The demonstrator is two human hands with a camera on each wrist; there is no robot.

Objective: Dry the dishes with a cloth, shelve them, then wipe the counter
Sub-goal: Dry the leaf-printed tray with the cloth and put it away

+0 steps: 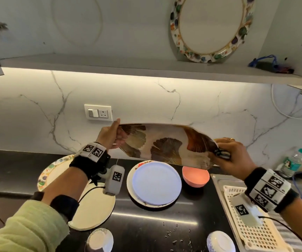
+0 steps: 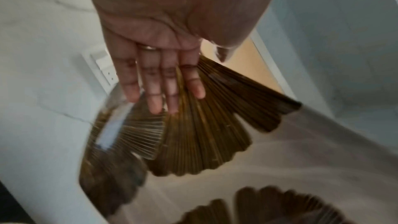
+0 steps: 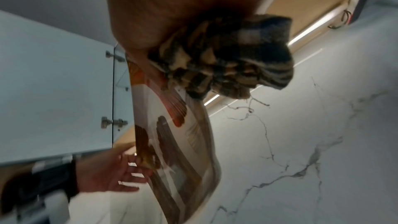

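A large plate with brown leaf prints (image 1: 166, 142) (image 2: 215, 142) (image 3: 183, 142) hangs tilted above the black counter (image 1: 192, 211), held between both hands. My left hand (image 1: 113, 135) (image 2: 163, 83) (image 3: 120, 173) holds its left rim, with straight fingers on the printed face and the thumb behind the edge. At the right rim my right hand (image 1: 232, 155) (image 3: 172, 14) grips a bunched dark checked cloth (image 1: 223, 153) (image 3: 237, 62) against the plate. A floral-rimmed plate (image 1: 212, 28) leans upright on the open shelf (image 1: 146, 70) above.
Under the plate the counter carries a blue plate on a white one (image 1: 155, 182), a pink bowl (image 1: 195, 176), a floral plate (image 1: 52, 170), a cream plate (image 1: 93, 210) and two small bowls (image 1: 99, 240) (image 1: 221, 241). A white drying rack (image 1: 252, 224) and a bottle (image 1: 292, 160) are at the right.
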